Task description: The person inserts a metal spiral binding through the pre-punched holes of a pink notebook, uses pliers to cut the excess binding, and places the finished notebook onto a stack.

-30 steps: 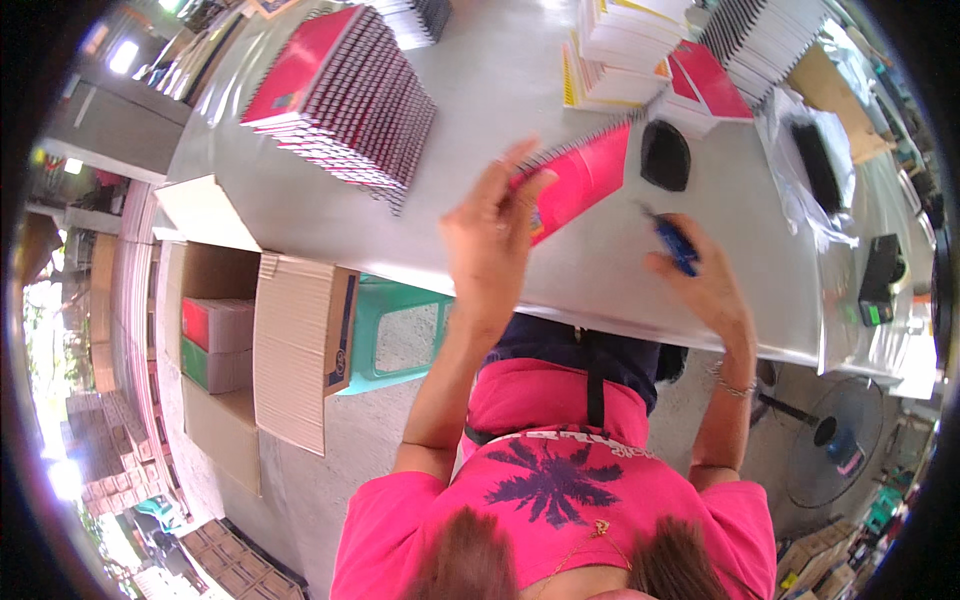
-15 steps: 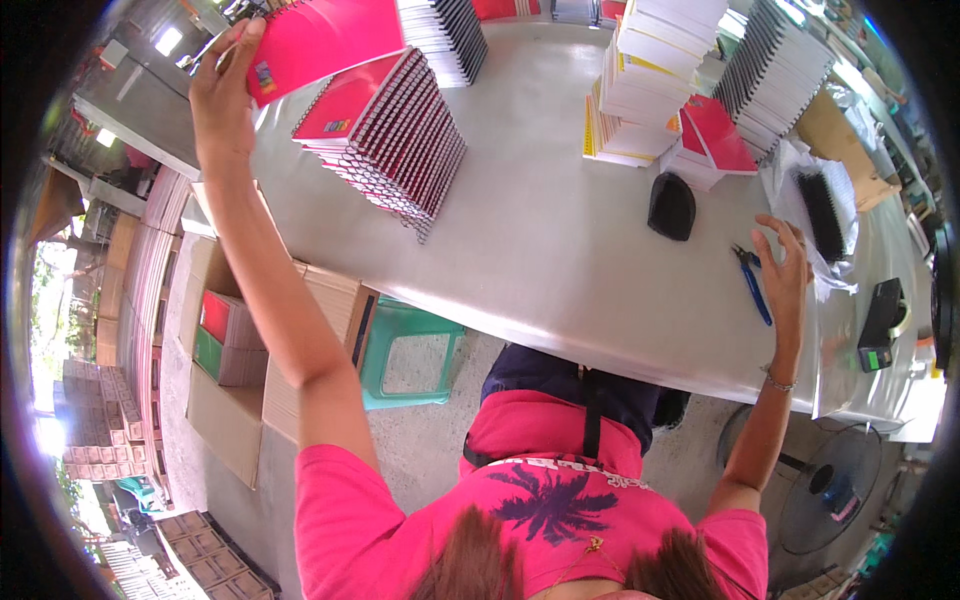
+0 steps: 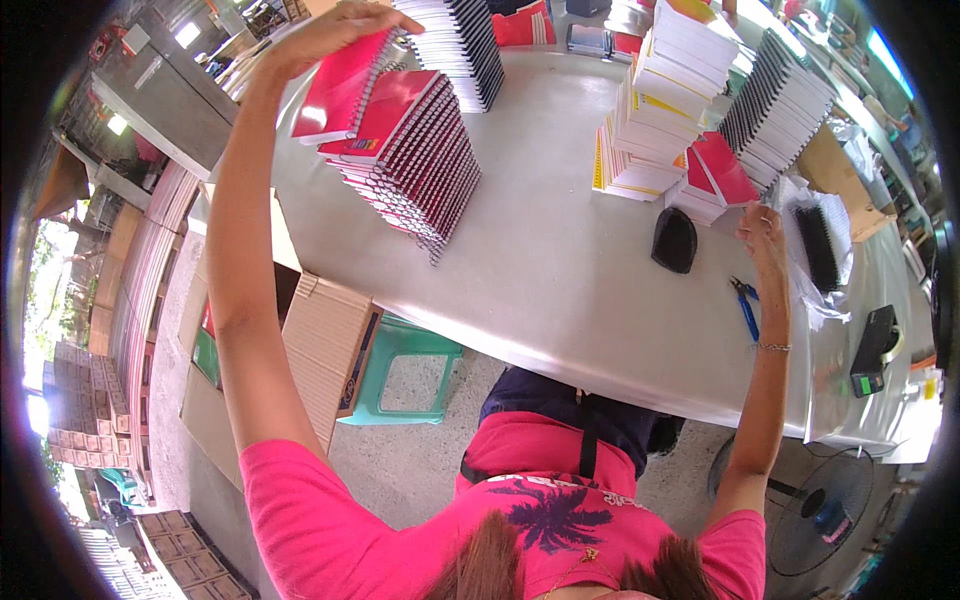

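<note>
My left hand (image 3: 345,32) reaches over the far edge of a red-covered spiral notebook (image 3: 345,85), its fingers stretched out to the right. That notebook lies askew against the left side of a tall stack of red spiral notebooks (image 3: 425,150). My right hand (image 3: 763,232) is closed, fingers curled, beside the near corner of a small pile of red-covered pads (image 3: 725,170); what it pinches, if anything, is too small to make out. Below it are blue-handled cutting pliers (image 3: 746,308). A black rounded object (image 3: 674,240) sits to the left of the pliers.
White page blocks (image 3: 650,130) and black-spiral books (image 3: 775,105) stand at the far right, another black-spiral stack (image 3: 455,50) at the far left. A brush (image 3: 820,245) lies on plastic wrap near a tape dispenser (image 3: 875,350). Below the table are a cardboard box (image 3: 325,350), green stool (image 3: 405,370) and fan (image 3: 825,510).
My left hand has moved right with the red notebook, which now rests against the stack. My right hand has moved away from the pliers toward the red pads, its fingers closing.
</note>
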Motion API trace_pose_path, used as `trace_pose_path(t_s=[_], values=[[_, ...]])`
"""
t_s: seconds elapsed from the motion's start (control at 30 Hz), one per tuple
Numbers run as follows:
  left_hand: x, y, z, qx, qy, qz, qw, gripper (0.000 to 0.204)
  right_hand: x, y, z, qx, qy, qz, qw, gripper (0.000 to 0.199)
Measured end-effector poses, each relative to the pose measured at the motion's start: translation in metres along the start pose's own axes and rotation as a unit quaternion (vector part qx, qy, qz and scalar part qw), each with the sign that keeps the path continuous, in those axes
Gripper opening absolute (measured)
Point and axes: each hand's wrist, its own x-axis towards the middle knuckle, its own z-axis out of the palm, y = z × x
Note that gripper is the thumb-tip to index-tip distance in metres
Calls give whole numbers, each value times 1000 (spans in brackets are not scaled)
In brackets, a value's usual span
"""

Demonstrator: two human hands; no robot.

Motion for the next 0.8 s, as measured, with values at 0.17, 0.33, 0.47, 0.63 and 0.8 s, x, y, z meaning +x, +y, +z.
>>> trace_pose_path(t_s=[0.17,0.33,0.47,0.63,0.8], values=[[11,15,44,-19,-28,8,999,42,-4,-18,13,116,25,89,989,51],[12,27,67,10,-3,29,1000,39,23,3,20,201,17,113,973,38],[5,26,78,20,32,49,998,39,25,3,35,296,14,100,950,38],[5,31,77,31,20,39,999,40,18,-1,33,276,46,78,957,51],[0,34,83,35,28,42,998,41,1,-2,36,312,63,80,945,60]])
